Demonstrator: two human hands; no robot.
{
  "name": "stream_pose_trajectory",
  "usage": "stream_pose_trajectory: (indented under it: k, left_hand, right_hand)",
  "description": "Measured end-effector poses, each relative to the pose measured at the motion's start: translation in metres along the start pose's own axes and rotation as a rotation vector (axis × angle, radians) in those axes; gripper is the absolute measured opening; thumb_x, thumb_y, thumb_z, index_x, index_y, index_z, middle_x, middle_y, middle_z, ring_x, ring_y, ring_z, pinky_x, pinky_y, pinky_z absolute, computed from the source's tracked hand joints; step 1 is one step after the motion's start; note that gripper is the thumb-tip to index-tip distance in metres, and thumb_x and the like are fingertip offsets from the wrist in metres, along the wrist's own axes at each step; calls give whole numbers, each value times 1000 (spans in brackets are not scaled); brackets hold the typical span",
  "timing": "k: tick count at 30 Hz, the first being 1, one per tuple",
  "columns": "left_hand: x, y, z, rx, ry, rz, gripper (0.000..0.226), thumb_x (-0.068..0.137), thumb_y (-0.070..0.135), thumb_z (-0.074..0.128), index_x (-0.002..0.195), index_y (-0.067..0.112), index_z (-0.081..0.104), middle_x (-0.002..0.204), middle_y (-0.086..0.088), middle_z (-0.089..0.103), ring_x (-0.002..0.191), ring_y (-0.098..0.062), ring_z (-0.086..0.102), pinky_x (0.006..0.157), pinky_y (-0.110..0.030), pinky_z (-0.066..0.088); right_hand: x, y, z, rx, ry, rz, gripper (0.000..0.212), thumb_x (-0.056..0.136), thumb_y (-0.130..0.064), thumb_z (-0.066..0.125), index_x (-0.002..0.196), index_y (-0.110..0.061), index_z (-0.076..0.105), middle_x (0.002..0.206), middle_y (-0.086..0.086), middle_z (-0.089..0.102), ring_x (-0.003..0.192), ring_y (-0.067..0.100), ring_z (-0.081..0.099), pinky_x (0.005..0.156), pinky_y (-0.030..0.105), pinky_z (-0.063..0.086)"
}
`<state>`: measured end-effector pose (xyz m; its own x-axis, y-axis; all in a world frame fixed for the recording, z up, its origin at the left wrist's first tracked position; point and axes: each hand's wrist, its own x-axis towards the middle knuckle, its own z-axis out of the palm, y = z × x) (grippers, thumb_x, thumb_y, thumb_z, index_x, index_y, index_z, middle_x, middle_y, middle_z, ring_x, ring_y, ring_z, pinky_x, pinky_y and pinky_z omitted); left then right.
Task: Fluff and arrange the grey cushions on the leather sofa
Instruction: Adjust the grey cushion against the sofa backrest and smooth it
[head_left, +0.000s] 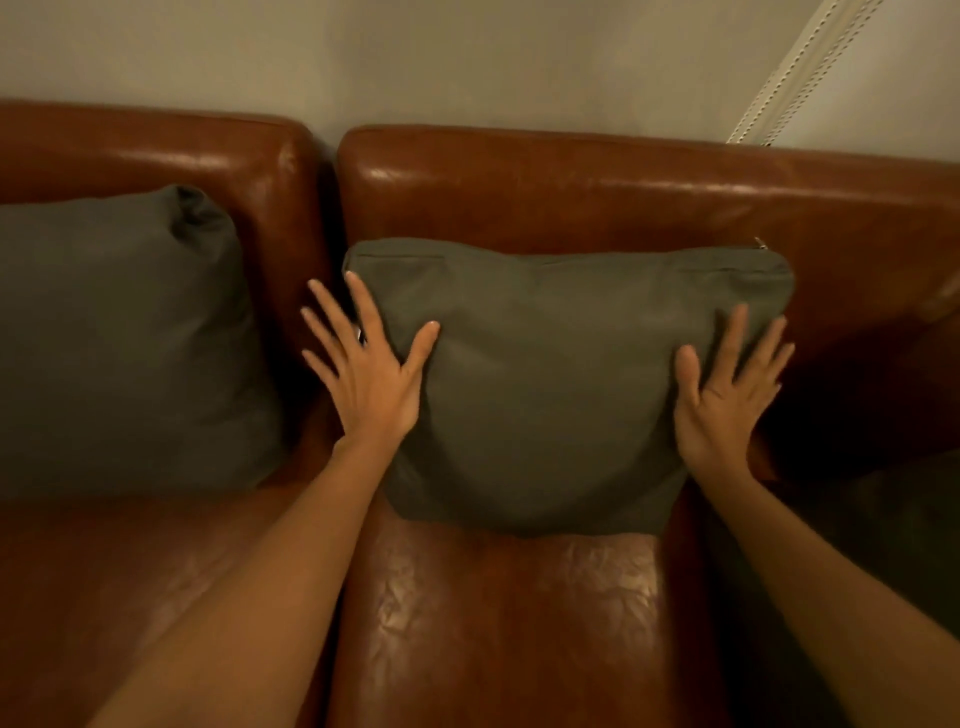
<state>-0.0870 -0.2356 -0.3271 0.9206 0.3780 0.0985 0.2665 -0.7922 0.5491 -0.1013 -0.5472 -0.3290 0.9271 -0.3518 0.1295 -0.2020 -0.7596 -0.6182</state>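
Two grey cushions sit on the brown leather sofa (519, 623), and the one being handled, the middle cushion (550, 389), stands upright on the right-hand seat, leaning back against the sofa's right back pad with its zipped edge uppermost and a small metal zip pull poking out at its top right corner. Both hands flank this cushion with straight, spread fingers, gripping nothing. By the middle cushion's left edge is the left hand (366, 364), fingers fanned wide; its thumb and the nearest finger lie on the grey fabric, while the other fingers reach out over the dark gap between the two back pads. Over the middle cushion's right edge lies the right hand (727, 384), flat and released, fingers pointing up toward the sofa back, its thumb on the cushion's front face. Both bare forearms run down from the cushion toward the lower corners of the view, crossing the creased, shiny seat leather below it. Left of the middle cushion, past the gap in the back pads, the second cushion (119, 343) leans plump and upright against the left back pad, apart from the first. Behind the middle cushion, above the sofa back, a pale wall (467, 62) rises, with a white perforated strip (795, 67) slanting across it up and to the right.
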Motion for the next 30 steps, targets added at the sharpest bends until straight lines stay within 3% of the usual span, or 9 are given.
stream_pose_trajectory:
  k: [4,7,10,16,18,20,22,26,30]
  left_hand:
    - [-42,-27,4,-597,-240,-162,106,79,66,56,150,35,-16,162,6,10,142,-7,19,116,-28,17]
    - [-77,-52,11,-578,-532,-223,114,70,72,65,150,41,-10,157,15,18,141,-4,24,111,-17,22]
    - [-90,-60,17,-592,-614,-248,103,78,47,72,151,40,1,145,20,31,127,3,35,89,2,30]
    - [-82,-48,2,-380,-463,-354,86,71,58,74,142,23,40,130,-3,60,119,-25,56,99,-32,45]
    - [-84,-43,-8,-345,-408,-356,79,69,63,73,131,19,50,126,-8,62,117,-30,56,99,-38,46]
    - [-87,-39,-21,-363,-384,-361,81,64,70,71,121,16,53,123,-9,63,115,-30,56,97,-40,46]
    - [-90,-34,-39,-411,-392,-388,89,57,78,69,118,15,53,122,-8,62,113,-28,57,94,-38,45]
    - [-98,-27,-76,-465,-468,-386,93,60,75,69,127,13,53,124,-4,61,111,-21,56,92,-30,42]
    - [-87,-18,-114,-492,-572,-364,100,46,85,67,119,17,63,111,3,69,104,-16,64,98,-35,48]
  right_hand:
    - [-41,18,4,540,-137,330,78,95,-61,34,154,-35,-11,164,-6,-9,147,7,2,118,30,12]
    - [-63,27,4,611,-340,561,77,92,-64,28,154,-36,-9,162,-11,4,146,13,16,107,27,22]
    - [-72,35,3,624,-431,619,73,93,-63,24,154,-35,-3,157,-17,10,139,3,16,102,23,20]
    - [-87,30,-15,684,-345,520,109,54,-95,53,147,-42,33,134,-26,45,114,-11,48,89,15,40]
    - [-95,34,-22,688,-323,493,95,55,-92,58,139,-53,39,144,-16,43,123,1,49,96,26,45]
    - [-105,32,-32,677,-292,467,70,62,-83,64,126,-65,43,138,-13,46,124,8,50,102,35,43]
    - [-115,26,-46,636,-282,449,64,63,-78,67,121,-69,41,130,-17,46,121,7,49,104,37,41]
    - [-135,13,-77,612,-284,398,81,69,-73,69,141,-50,40,143,-14,46,129,11,48,110,45,40]
    - [-130,-3,-108,635,-251,406,74,78,-54,68,145,-32,44,135,-11,53,124,10,52,107,40,44]
